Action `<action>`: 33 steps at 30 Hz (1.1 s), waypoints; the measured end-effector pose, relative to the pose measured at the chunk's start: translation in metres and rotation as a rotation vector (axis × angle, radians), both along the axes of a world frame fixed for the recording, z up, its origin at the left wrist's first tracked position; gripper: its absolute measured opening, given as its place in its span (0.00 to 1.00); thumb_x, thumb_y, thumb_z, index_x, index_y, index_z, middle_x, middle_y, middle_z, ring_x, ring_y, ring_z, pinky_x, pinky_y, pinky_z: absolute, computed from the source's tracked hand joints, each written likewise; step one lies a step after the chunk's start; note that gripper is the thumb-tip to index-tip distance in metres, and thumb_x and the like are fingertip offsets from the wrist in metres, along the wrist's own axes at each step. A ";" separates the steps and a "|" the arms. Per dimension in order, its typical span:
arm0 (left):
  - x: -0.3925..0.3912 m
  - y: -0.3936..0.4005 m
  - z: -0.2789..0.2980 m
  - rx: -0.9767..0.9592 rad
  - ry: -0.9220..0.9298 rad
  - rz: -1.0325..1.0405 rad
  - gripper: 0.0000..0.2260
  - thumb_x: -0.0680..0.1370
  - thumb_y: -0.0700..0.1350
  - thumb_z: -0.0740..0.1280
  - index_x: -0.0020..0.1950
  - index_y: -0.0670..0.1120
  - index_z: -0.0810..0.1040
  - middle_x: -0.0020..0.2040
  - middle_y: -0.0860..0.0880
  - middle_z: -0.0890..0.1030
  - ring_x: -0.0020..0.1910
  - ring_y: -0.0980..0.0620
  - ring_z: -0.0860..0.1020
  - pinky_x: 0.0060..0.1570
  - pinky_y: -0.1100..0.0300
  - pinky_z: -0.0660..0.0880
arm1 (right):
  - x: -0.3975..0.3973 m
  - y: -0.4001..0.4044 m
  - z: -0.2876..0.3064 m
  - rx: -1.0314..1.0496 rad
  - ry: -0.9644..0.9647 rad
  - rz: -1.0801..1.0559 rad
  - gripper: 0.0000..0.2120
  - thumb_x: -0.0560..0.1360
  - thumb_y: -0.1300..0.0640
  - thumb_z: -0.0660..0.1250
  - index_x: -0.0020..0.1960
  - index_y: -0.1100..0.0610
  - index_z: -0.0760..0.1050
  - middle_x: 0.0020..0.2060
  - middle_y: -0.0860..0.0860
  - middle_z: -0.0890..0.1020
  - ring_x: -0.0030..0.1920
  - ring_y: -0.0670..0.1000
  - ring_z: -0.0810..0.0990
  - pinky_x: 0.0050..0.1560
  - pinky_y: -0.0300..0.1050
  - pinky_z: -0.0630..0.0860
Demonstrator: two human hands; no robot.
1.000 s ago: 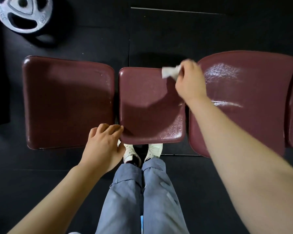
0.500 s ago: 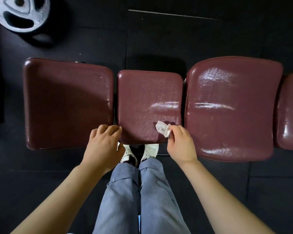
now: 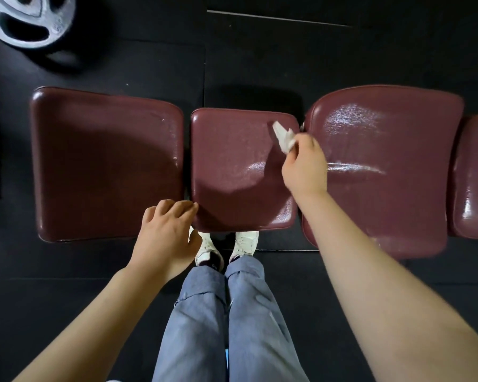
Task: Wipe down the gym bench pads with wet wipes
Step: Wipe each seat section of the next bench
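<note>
The bench (image 3: 384, 216) runs left to right across the black rubber floor (image 3: 260, 51), split into four maroon pads with narrow dark gaps between them. The left pad (image 3: 105, 161) is wide and squarish with rounded corners; the middle pad (image 3: 232, 172) is smaller; the right pad (image 3: 392, 133) is the largest, curved along its far edge; a fourth pad (image 3: 475, 175) is cut off at the picture's right side. Open floor lies all round the bench, near and far, with seams between the mats showing as thin lines. A grey weight plate (image 3: 25, 20) with cut-out grips lies well apart at the far left corner.

The wipe (image 3: 283, 136), a crumpled white wad, sits on the far right corner of the middle pad, close to the gap beside the right pad. The right hand (image 3: 305, 164) pinches it in curled fingers and presses it to the vinyl. The left hand (image 3: 167, 232) rests on the near edge at the gap between left and middle pads, its fingers loosely bent, gripping nothing.

The pads are pebbled vinyl. The right and fourth pads gleam with wet streaks; the middle pad shines in a patch near the wipe, and the left pad looks duller. White shoes (image 3: 243, 241) and grey-blue trousers (image 3: 246, 312) stand against the near edge of the middle pad.
</note>
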State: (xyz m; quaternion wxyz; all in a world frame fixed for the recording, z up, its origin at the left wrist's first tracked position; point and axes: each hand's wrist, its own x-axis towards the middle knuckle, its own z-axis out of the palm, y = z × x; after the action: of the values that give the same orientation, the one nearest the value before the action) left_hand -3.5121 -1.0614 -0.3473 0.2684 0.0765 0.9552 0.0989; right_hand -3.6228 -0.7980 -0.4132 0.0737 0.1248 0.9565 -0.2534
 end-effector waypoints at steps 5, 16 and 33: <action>0.001 0.000 0.000 0.004 0.009 0.007 0.23 0.72 0.49 0.62 0.64 0.45 0.79 0.61 0.50 0.80 0.60 0.45 0.72 0.58 0.46 0.70 | 0.100 0.002 0.013 -0.023 -0.147 -0.035 0.07 0.75 0.67 0.60 0.51 0.61 0.74 0.48 0.57 0.79 0.48 0.59 0.76 0.44 0.44 0.65; 0.008 -0.001 -0.001 0.031 0.031 0.030 0.23 0.71 0.46 0.62 0.65 0.44 0.78 0.62 0.49 0.80 0.59 0.44 0.73 0.56 0.46 0.72 | 0.124 0.004 0.026 -0.113 -0.146 -0.219 0.07 0.75 0.67 0.61 0.50 0.59 0.75 0.42 0.52 0.78 0.45 0.57 0.77 0.44 0.42 0.67; 0.005 -0.015 -0.005 0.140 0.140 0.138 0.21 0.72 0.46 0.64 0.65 0.47 0.78 0.63 0.53 0.78 0.60 0.47 0.69 0.55 0.55 0.63 | -0.041 -0.160 0.026 -0.128 -0.062 0.477 0.07 0.72 0.60 0.57 0.46 0.55 0.73 0.49 0.54 0.79 0.51 0.59 0.78 0.47 0.50 0.76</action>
State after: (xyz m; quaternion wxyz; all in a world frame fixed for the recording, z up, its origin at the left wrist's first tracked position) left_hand -3.5071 -1.0760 -0.3522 0.1873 0.0358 0.9653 0.1781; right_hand -3.6638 -0.9582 -0.3871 0.1685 -0.1017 0.9381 -0.2851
